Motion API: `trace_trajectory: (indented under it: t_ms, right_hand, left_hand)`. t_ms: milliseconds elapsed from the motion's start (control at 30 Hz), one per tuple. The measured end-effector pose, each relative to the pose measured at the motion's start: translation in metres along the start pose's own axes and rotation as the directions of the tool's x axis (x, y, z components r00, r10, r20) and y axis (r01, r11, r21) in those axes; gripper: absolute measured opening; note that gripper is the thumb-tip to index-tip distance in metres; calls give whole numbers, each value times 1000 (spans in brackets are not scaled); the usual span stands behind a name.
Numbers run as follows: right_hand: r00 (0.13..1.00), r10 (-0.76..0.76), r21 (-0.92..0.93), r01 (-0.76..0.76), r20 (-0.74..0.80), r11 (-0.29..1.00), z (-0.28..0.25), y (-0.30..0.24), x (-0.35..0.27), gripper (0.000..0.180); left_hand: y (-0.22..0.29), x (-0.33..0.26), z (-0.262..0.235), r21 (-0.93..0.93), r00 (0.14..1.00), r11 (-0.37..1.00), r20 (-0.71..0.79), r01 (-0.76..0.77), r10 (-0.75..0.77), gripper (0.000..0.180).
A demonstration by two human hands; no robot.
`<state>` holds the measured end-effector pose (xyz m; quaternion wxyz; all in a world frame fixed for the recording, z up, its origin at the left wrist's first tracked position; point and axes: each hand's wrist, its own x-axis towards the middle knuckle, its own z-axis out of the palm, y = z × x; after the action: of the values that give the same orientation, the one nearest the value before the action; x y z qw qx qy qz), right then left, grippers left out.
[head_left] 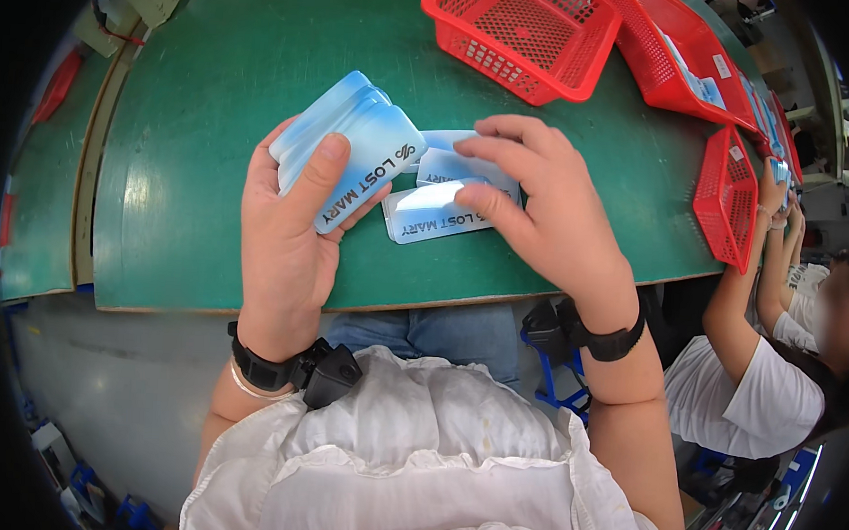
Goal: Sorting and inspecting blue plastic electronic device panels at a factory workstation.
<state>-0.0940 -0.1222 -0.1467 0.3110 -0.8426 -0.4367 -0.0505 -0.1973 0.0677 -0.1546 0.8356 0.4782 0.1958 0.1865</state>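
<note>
My left hand point(289, 216) grips a fanned stack of light blue printed cards point(377, 149), its thumb across the front. Just right of that stack, more blue and white cards point(436, 224) lie on the green table point(202, 161), with another overlapping group point(438, 165) behind them. Over the right end of these cards is my right hand point(564, 205), open, thumb and fingers spread with nothing visible between them. Whether its fingertips touch the cards I cannot tell.
An open red plastic basket point(537, 80) stands at the back of the table. Farther right, a larger red basket point(655, 86) holds blue cards. A smaller red basket point(721, 197) sits near the right edge, beside a co-worker's arms point(740, 231).
</note>
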Motion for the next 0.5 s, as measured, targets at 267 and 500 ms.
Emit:
trace_trajectory:
  t_ms: [267, 500]
  right_hand:
    - [949, 92, -207, -29, 302, 978, -15, 1, 41, 34]
    - [905, 214, -211, -143, 368, 967, -6, 8, 61, 28]
  left_hand:
    - [2, 0, -2, -60, 1000, 998, 20, 22, -21, 51]
    - [3, -1, -1, -84, 999, 996, 31, 32, -30, 50]
